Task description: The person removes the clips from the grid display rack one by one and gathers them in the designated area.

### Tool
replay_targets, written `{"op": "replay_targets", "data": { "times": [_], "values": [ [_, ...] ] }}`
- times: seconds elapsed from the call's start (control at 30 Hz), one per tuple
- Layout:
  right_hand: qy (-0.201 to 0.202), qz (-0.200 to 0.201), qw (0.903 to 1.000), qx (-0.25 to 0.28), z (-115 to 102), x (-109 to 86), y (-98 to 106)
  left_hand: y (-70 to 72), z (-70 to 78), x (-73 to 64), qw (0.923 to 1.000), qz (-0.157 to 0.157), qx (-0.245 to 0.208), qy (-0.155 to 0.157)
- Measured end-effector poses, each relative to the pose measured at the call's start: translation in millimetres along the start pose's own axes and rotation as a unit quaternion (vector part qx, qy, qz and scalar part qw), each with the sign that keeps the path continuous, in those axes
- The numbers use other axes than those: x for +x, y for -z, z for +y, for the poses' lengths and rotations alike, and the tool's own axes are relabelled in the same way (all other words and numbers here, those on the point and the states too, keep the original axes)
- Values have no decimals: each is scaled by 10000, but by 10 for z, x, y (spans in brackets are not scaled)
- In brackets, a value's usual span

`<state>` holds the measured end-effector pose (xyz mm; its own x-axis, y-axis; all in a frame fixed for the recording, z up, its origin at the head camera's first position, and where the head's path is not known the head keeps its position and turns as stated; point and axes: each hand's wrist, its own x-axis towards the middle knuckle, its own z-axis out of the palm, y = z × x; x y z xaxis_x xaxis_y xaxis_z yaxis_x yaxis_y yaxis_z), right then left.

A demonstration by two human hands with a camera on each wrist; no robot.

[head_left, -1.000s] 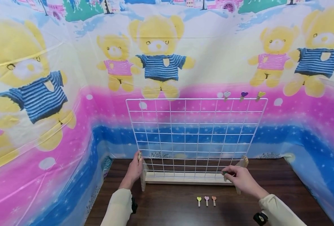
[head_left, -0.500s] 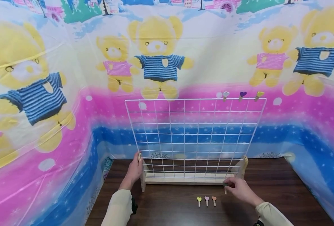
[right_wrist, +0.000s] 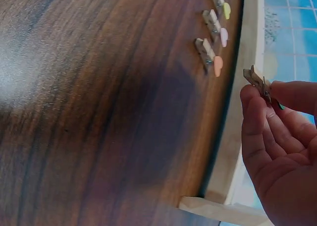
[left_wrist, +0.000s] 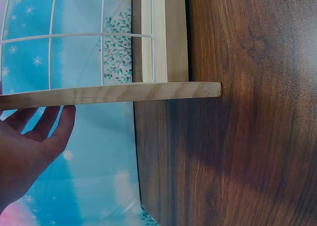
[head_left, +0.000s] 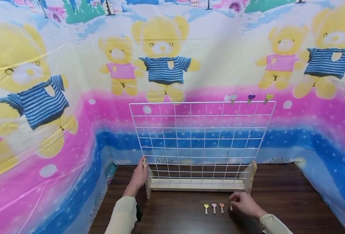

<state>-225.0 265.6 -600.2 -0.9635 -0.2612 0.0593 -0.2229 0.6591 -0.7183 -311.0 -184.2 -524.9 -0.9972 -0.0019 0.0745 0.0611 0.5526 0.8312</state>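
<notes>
My right hand [head_left: 246, 203] pinches a small wooden clothespin [right_wrist: 256, 79] between thumb and fingertips; a bit of green shows at its covered end. It is just right of a row of heart clothespins on the table: yellow [head_left: 206, 207], pink [head_left: 214, 206] and orange [head_left: 221, 207]. At the left side, my left hand [head_left: 140, 174] holds the wooden side post [left_wrist: 114, 94] of a stand carrying a white wire grid [head_left: 190, 138]. Its fingers press the post's outer face in the left wrist view. White [head_left: 233, 97], purple [head_left: 251, 97] and yellow heart clothespins [head_left: 268, 97] sit along the grid's top wire at the right.
The stand's wooden base bar [head_left: 195, 186] runs across the dark wood table [head_left: 172, 217] between two side posts, the right one [head_left: 252, 175] beyond my right hand. A printed bear cloth [head_left: 219, 58] hangs behind and along both sides.
My right hand has moved down from the grid's lower right toward the table with the clothespin, stopping beside the row. The left hand stays on the post.
</notes>
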Motion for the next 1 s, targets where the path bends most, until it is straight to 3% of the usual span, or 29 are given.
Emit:
{"op": "replay_targets", "data": {
  "times": [0.2, 0.5, 1.0],
  "values": [
    [177, -236, 9995, 57, 82, 3, -69, 1, -1, -5, 10000, 9, -33, 30],
    [-96, -446, 9989, 74, 122, 32, -122, 3, 11, -12, 9999, -16, -92, 78],
    [107, -411, 9990, -124, 237, 83, -211, -3, -2, 7, 9999, -11, -77, 107]
  ]
}}
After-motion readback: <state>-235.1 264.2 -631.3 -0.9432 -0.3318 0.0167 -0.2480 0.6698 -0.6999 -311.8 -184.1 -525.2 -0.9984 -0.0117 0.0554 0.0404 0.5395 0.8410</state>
